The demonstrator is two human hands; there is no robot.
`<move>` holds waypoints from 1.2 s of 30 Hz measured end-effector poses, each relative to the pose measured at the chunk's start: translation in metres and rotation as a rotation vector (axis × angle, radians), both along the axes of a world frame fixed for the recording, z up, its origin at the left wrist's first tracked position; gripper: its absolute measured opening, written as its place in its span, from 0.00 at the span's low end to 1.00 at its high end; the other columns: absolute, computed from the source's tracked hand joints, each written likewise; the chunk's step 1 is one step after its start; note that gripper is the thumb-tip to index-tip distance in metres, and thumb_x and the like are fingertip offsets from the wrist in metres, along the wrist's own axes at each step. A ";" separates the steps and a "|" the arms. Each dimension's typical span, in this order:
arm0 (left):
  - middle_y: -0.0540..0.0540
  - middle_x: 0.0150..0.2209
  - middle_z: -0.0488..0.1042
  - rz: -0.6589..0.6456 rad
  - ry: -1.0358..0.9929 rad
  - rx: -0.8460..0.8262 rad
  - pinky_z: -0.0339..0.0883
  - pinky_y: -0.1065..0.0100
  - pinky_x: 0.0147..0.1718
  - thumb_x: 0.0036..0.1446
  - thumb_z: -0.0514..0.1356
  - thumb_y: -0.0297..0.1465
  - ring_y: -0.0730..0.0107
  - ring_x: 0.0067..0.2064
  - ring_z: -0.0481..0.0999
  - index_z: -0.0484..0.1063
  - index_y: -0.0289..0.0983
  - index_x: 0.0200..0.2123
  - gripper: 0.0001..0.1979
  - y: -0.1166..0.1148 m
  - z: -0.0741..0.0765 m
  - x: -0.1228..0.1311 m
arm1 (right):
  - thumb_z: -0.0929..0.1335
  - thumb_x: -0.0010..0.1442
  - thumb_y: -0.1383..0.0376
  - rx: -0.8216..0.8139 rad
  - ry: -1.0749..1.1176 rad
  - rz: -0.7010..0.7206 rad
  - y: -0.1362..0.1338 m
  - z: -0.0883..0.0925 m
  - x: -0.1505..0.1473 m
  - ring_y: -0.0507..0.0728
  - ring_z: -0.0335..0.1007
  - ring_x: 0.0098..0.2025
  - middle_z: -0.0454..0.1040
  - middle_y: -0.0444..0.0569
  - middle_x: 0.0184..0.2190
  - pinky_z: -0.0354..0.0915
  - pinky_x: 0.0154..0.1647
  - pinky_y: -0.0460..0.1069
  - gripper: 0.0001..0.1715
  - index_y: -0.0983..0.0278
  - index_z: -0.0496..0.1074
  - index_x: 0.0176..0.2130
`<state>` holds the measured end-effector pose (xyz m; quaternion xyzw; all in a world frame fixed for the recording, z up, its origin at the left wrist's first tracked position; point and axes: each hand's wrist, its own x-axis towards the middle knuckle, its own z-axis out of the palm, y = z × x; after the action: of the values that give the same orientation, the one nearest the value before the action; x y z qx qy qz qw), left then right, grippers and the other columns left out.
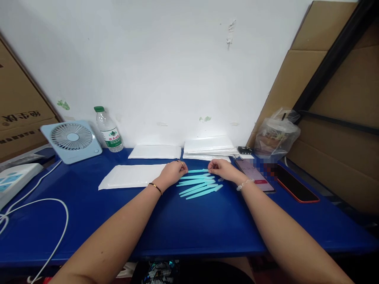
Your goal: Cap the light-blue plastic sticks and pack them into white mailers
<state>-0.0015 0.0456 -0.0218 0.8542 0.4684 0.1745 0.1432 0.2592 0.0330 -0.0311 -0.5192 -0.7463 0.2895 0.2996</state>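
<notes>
Several turquoise eyebrow razors [204, 193], slim with tapered handles, lie fanned on the blue table [201, 225]. At the far side of the fan, one eyebrow razor [197, 171] stretches between my hands. My left hand [174, 172] pinches its left end, and my right hand [220, 169] pinches its right end. Beside and partly behind my left hand lies a flat white packet [127, 176]. Fingers cover both tips of the held razor.
White packets [154, 152] and a packet stack [209, 146] rest by the wall. A fan [72, 138], water bottle [109, 130], power strip [17, 179] and white cable [67, 215] are left. Two phones [257, 177] and a bagged cup [275, 136] stand right.
</notes>
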 end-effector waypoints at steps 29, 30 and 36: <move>0.49 0.27 0.74 -0.020 -0.186 -0.142 0.56 0.72 0.24 0.52 0.57 0.42 0.71 0.27 0.69 0.73 0.38 0.31 0.14 -0.011 0.016 -0.001 | 0.70 0.49 0.61 0.003 -0.044 0.060 -0.008 0.013 0.008 0.50 0.62 0.24 0.69 0.43 0.23 0.57 0.24 0.45 0.08 0.64 0.72 0.26; 0.50 0.27 0.74 -0.010 -0.181 -0.123 0.56 0.72 0.24 0.53 0.57 0.42 0.70 0.28 0.69 0.73 0.38 0.31 0.13 -0.012 0.016 -0.001 | 0.69 0.50 0.61 0.031 -0.051 0.023 -0.008 0.015 0.011 0.51 0.62 0.25 0.69 0.44 0.24 0.58 0.25 0.46 0.08 0.64 0.72 0.26; 0.48 0.30 0.74 -0.040 -0.024 -0.075 0.60 0.69 0.29 0.52 0.59 0.38 0.67 0.31 0.72 0.73 0.39 0.30 0.09 -0.016 0.014 0.002 | 0.68 0.52 0.61 0.038 -0.063 -0.122 -0.011 0.023 0.019 0.52 0.64 0.27 0.71 0.46 0.26 0.58 0.27 0.46 0.09 0.65 0.72 0.29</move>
<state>0.0007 0.0297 -0.0077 0.8553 0.4558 0.1641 0.1839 0.2778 0.0222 -0.0077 -0.5667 -0.7276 0.2402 0.3029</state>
